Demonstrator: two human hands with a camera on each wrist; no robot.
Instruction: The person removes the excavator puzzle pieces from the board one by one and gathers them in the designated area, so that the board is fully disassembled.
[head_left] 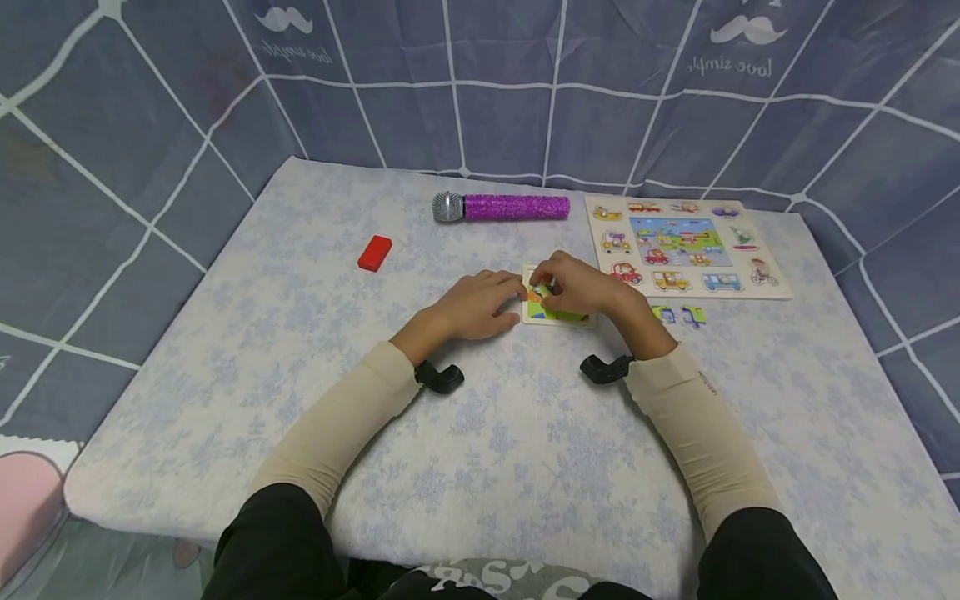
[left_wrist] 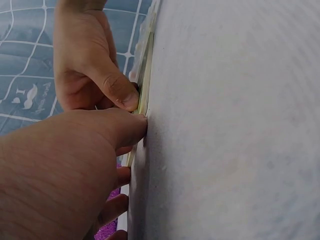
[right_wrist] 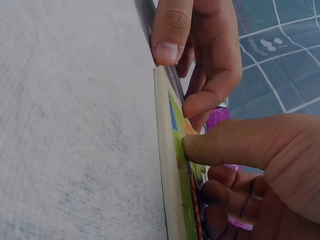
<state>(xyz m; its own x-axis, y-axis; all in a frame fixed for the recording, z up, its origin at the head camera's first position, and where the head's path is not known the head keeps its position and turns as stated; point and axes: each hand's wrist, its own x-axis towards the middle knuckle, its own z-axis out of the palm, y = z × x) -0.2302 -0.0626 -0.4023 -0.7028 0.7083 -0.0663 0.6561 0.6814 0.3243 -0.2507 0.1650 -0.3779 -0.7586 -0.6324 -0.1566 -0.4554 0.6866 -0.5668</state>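
A small picture puzzle board with a pale frame lies on the table, its picture green, orange and blue. My left hand rests at the board's left edge, fingers loosely extended; in the left wrist view, the left thumb touches that edge. Above the board my right hand pinches a puzzle piece between thumb and fingers, and the hand hides most of that piece. The right thumb touches the picture surface in the right wrist view. Two loose puzzle pieces lie to the right, beside the right forearm.
A larger vehicle puzzle board lies at the back right. Behind the hands is a purple glitter microphone. A red block sits to the left. The cloth-covered table meets grey-blue curtains at the back.
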